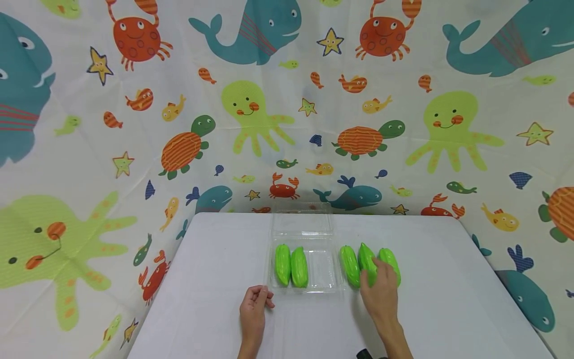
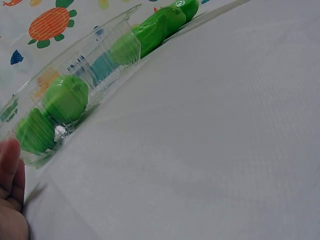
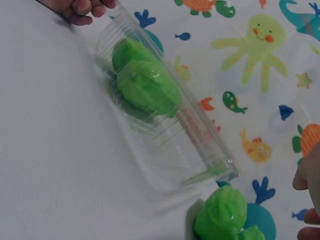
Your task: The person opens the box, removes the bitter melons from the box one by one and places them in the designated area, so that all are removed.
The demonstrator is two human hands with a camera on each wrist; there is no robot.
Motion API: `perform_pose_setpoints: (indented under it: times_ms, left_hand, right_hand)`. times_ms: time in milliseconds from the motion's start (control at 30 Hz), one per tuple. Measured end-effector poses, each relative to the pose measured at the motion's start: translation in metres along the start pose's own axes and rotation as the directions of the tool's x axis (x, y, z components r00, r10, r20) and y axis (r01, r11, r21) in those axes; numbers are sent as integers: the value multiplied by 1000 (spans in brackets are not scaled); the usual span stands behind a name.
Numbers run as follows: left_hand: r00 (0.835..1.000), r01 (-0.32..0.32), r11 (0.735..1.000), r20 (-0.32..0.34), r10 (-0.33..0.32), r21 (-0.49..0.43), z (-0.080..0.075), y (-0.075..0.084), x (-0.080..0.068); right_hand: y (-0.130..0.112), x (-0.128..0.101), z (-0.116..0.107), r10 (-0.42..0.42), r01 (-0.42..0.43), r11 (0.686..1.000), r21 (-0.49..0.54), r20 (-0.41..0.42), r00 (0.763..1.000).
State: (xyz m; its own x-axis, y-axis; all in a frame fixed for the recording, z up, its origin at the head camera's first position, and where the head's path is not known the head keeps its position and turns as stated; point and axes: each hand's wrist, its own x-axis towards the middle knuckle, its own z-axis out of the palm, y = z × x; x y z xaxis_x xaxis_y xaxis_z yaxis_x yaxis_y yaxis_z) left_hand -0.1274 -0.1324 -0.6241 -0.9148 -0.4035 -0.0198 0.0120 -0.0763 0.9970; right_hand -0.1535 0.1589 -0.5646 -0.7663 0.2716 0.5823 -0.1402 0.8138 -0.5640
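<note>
A clear plastic box [image 1: 325,286] with a hinged lid [image 1: 302,223] stands on the table, its lid folded back. Two glossy, ridged, oblong green vegetables [image 1: 283,265] lie side by side in its left part; their exact kind is unclear. To the right of the box are more of the same: a left one [image 1: 350,267], a middle one [image 1: 365,255] and a right one [image 1: 391,263]. My right hand [image 1: 381,294] is over the middle one, thumb and fingers apart. Near the box's front left corner, my left hand [image 1: 254,306] hangs loosely curled, holding nothing.
A white-covered table [image 1: 215,259] lies beneath everything. Behind it and along the sides hangs a cloth [image 1: 269,169] printed with sea animals. A small black object [image 1: 364,354] shows beside my right forearm at the bottom edge.
</note>
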Motion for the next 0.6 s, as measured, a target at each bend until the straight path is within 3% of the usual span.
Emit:
perform_pose_setpoints:
  times_ms: [167, 600]
  left_hand:
    - [1000, 20, 1000, 5, -20, 4, -1, 1, 0]
    - [1000, -1, 1000, 5, 1, 7, 0, 3, -1]
  right_hand:
    - [-6, 0, 3, -36, 37, 999, 35, -25, 999]
    - [-21, -3, 15, -105, 108, 992, 70, -35, 994]
